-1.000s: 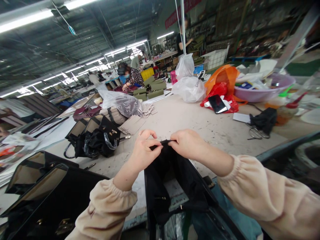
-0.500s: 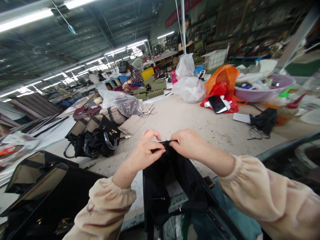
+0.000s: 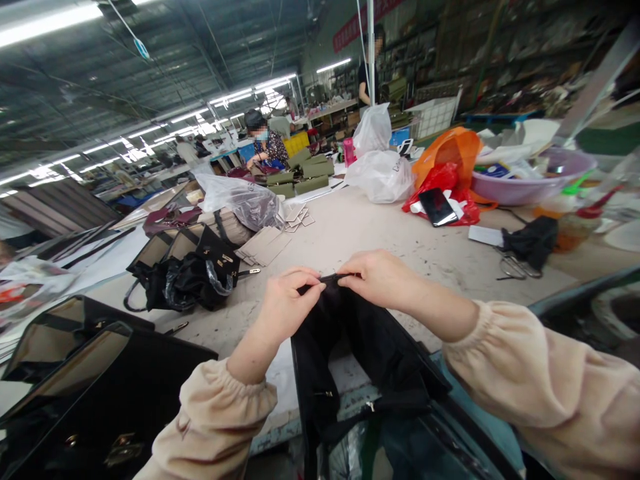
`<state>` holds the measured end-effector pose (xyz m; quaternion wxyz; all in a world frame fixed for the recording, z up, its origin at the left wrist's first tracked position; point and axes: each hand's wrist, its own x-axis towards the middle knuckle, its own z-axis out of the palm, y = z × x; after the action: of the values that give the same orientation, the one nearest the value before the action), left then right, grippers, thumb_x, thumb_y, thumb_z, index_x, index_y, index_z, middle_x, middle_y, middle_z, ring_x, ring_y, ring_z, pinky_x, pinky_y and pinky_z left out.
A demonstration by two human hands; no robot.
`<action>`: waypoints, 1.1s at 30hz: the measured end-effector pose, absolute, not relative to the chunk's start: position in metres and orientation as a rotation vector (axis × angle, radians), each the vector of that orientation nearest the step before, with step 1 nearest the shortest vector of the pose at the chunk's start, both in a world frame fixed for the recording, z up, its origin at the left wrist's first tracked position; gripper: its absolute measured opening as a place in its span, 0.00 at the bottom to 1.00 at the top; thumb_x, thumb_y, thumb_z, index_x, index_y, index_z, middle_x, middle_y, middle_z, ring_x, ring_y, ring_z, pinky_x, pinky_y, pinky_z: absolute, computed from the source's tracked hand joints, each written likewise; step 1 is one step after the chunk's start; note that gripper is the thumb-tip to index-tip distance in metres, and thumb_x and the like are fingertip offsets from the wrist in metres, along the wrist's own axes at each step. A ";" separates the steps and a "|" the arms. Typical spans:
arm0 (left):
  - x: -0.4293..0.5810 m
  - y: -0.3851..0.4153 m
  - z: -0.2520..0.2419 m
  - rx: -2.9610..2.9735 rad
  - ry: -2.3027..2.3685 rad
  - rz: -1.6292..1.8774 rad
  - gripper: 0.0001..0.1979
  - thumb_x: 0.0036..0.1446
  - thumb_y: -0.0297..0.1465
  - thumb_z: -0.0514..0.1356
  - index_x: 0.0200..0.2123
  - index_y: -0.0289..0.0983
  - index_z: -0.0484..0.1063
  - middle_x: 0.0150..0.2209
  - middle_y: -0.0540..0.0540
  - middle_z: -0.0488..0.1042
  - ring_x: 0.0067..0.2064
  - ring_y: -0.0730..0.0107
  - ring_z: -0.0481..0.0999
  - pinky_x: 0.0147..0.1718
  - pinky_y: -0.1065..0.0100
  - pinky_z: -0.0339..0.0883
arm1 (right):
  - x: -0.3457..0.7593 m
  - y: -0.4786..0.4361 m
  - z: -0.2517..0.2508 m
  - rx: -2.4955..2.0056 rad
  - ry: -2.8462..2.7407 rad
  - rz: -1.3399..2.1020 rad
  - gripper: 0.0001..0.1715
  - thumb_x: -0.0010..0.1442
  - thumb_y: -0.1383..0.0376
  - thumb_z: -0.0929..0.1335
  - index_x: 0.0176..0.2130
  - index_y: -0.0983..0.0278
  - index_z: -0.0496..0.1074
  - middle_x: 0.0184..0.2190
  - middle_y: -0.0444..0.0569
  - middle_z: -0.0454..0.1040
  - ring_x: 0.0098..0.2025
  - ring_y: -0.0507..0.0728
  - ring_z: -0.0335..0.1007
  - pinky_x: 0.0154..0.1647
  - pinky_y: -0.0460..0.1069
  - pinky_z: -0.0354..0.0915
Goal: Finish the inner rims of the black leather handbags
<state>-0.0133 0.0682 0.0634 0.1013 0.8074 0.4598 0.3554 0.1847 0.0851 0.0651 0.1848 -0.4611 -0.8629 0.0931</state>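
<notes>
A black fabric bag [image 3: 395, 353] with small zipper pulls hangs over the table's front edge, its top edge raised between my hands. My left hand [image 3: 287, 303] pinches that edge between thumb and fingers. Close beside it, my right hand [image 3: 375, 277] grips the same edge with thumb and forefinger. Both hands are closed on the cloth, a short stretch of edge showing between them. Large black handbags [image 3: 115, 393] with tan insides stand at the left, gold clasps on the nearest one.
More black bags [image 3: 195, 273] sit left of my hands, near beige card pieces [image 3: 265, 245]. White plastic bags [image 3: 380, 177], a phone [image 3: 437, 207] on red plastic, a purple basin [image 3: 530, 183] and scissors [image 3: 517, 267] lie on the table [image 3: 345, 220]. A person [image 3: 267, 147] works beyond olive pieces.
My left fingers, spread before, have closed down onto the bag's edge. My right hand has moved up slightly and still pinches it. The person at the back has raised their head.
</notes>
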 end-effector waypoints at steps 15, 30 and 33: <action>-0.005 0.071 0.066 2.632 1.595 0.824 0.07 0.48 0.36 0.65 0.28 0.39 0.76 0.35 0.48 0.76 0.38 0.65 0.74 0.46 0.58 0.64 | 0.176 0.088 0.064 -1.408 -2.331 0.276 0.09 0.52 0.62 0.65 0.33 0.59 0.74 0.28 0.43 0.76 0.30 0.52 0.68 0.30 0.45 0.55; -0.013 0.077 0.071 2.674 1.065 0.800 0.04 0.53 0.29 0.61 0.29 0.40 0.78 0.39 0.47 0.67 0.43 0.67 0.68 0.47 0.61 0.60 | 0.178 0.083 0.063 -1.426 -2.306 0.274 0.09 0.53 0.64 0.65 0.33 0.57 0.74 0.28 0.42 0.77 0.30 0.53 0.69 0.30 0.46 0.54; -0.014 0.078 0.073 2.710 0.982 0.779 0.05 0.53 0.28 0.61 0.29 0.39 0.77 0.40 0.46 0.67 0.44 0.67 0.68 0.48 0.61 0.60 | 0.179 0.082 0.062 -1.406 -2.256 0.312 0.08 0.51 0.65 0.65 0.33 0.58 0.73 0.28 0.41 0.76 0.29 0.52 0.68 0.29 0.45 0.54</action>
<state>-0.0144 0.0780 0.0729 0.0779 0.9049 0.3278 0.2600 0.1786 0.0818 0.0624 0.2303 -0.5111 -0.8203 0.1135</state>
